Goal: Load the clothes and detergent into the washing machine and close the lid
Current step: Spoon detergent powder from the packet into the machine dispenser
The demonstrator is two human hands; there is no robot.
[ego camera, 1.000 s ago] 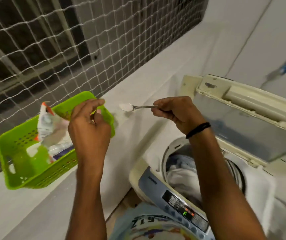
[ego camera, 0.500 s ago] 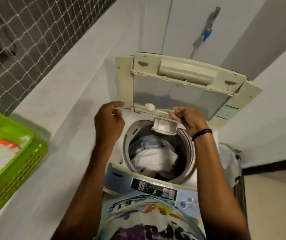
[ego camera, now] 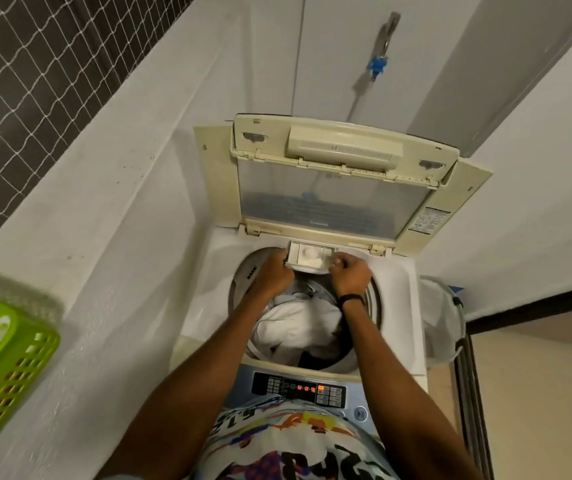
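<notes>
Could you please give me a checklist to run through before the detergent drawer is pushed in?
1. Powder in the detergent drawer: ok, a white heap.
2. Drawer pushed home: not ok, it juts over the drum; the left hand grips its left corner.
3. Right hand empty: cannot tell, its fingers are curled at the drawer's right.
4. Clothes inside the drum: ok.
5. Lid closed: not ok, upright.
6. Control panel lit: ok.

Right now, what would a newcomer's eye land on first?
The raised lid stands open at the back of the washing machine. Just below it, the left hand and right hand meet at the detergent drawer, which holds a white heap of powder. White clothes lie in the drum beneath.
</notes>
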